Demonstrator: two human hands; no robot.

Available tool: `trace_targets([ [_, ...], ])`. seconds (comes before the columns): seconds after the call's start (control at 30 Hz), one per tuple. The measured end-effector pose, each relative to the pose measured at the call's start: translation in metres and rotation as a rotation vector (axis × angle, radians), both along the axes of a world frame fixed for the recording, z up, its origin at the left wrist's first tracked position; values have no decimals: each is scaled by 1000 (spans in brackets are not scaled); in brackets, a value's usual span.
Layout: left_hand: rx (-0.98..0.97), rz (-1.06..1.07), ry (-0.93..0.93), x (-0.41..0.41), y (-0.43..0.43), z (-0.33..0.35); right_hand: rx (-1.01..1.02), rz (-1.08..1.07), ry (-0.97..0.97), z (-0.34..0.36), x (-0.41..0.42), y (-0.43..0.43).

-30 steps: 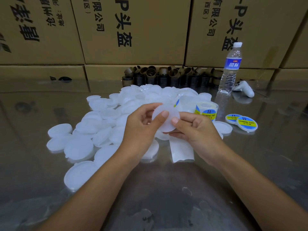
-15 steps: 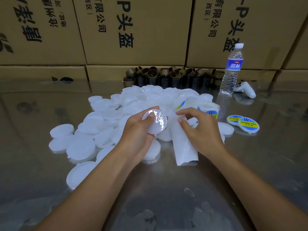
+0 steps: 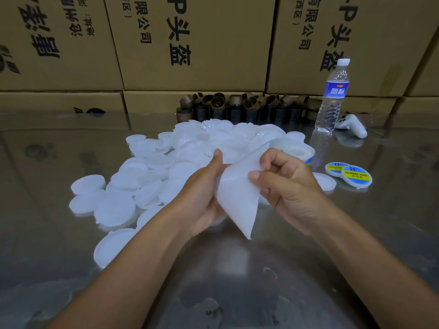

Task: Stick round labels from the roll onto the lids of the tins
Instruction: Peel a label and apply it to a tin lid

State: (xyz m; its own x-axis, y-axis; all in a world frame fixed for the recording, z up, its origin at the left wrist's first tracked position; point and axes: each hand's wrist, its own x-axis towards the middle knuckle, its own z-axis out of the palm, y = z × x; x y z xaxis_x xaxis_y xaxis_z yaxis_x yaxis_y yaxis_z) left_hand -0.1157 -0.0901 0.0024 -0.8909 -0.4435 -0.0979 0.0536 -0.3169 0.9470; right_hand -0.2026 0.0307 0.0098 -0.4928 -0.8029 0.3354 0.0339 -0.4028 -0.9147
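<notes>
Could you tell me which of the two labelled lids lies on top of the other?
The nearer labelled lid: its whole circle shows, and it covers the edge of the farther labelled lid.

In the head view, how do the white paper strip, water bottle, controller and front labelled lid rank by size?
1. paper strip, though nearest the camera
2. water bottle
3. controller and front labelled lid: look alike, unranked

I see two arms, the left arm (image 3: pixel 133 269) and the right arm (image 3: pixel 370 269). Both are bare all the way up from the bottom of the picture. The left hand (image 3: pixel 202 198) and the right hand (image 3: pixel 294 188) are bare too. The fingers (image 3: pixel 273 160) have short, plain nails.
</notes>
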Motion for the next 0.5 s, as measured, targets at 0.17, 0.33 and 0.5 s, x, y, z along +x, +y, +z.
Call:
trace_targets([
  [0.17, -23, -80, -3, 1, -1, -2, 165, 193, 172, -1, -2, 4],
  [0.33, 37, 58, 91, -2, -1, -7, 173, 80, 200, 2, -2, 5],
  [0.5, -160, 106, 56, 0, 0, -7, 145, -692, 449, -11, -17, -3],
])
